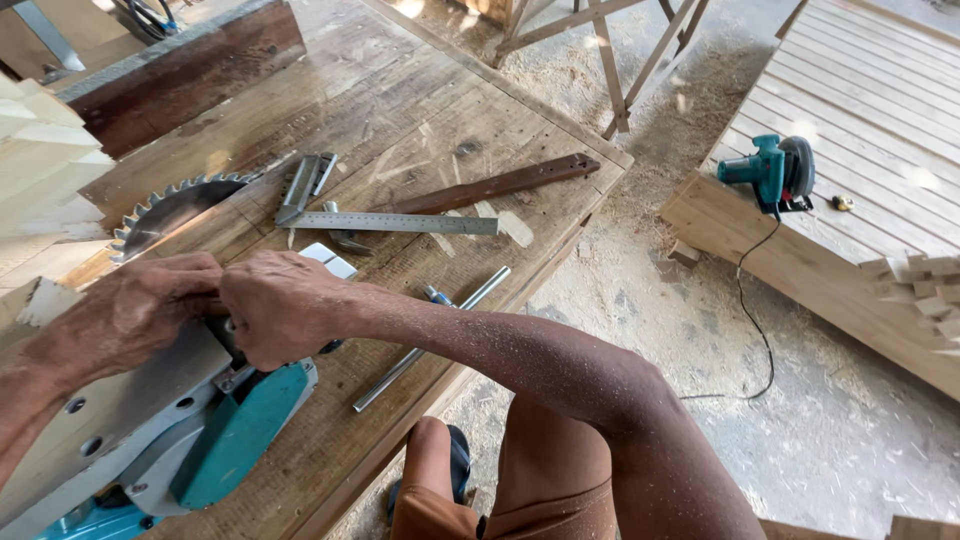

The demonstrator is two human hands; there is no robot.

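Sawdust-strewn worktop (420, 110) carries a heavy, rigid teal circular saw (200, 420) at its near-left corner, both the left hand (130, 315) and right hand (280, 305) seemingly clamped on its upper housing, safest away from the toothed blade (165, 210).

Bright daylight dapples the sharp scene, glaring at the top edge, with slight wide-angle edge stretch.

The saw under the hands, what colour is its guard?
Teal guard on a grey body, clearest in the head view.

Teal and grey circular saw (190, 420), lying on workbench, toothed blade (165, 212) exposed, pointing away
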